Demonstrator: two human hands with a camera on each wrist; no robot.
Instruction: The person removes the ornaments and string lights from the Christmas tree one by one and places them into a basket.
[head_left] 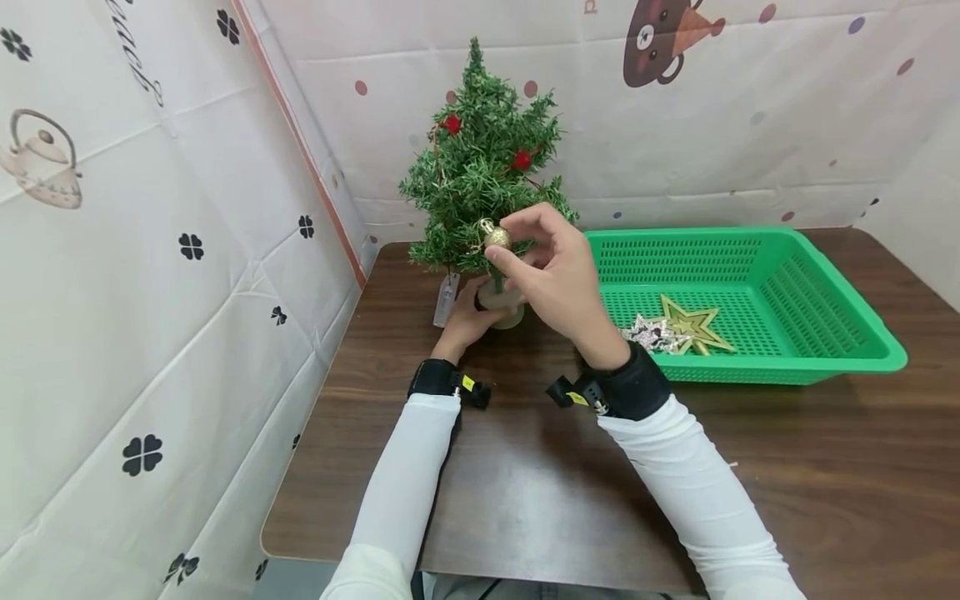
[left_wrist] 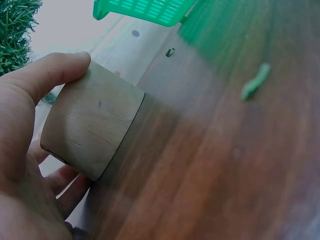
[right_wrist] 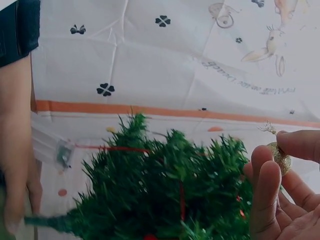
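A small artificial Christmas tree (head_left: 483, 158) stands upright on a round wooden base (left_wrist: 95, 120). My left hand (head_left: 465, 321) holds that base, thumb on its upper edge and fingers on the far side. In front of the lower branches, my right hand (head_left: 562, 271) pinches a gold glitter ball ornament (head_left: 497, 238) between thumb and fingertips. A thin gold loop tops the ball in the right wrist view. Whether the loop touches a branch cannot be told. Two red balls (head_left: 522, 160) show higher in the tree, and a clear tag (head_left: 446, 300) hangs at its lower left.
A green plastic basket (head_left: 780, 367) stands to the right on the brown wooden table (head_left: 517, 492), holding a gold star (head_left: 693, 321) and silver glittery ornaments (head_left: 651, 335). Small green bits (left_wrist: 256, 81) lie on the table. Printed white cloth (head_left: 225, 333) covers the walls behind and left.
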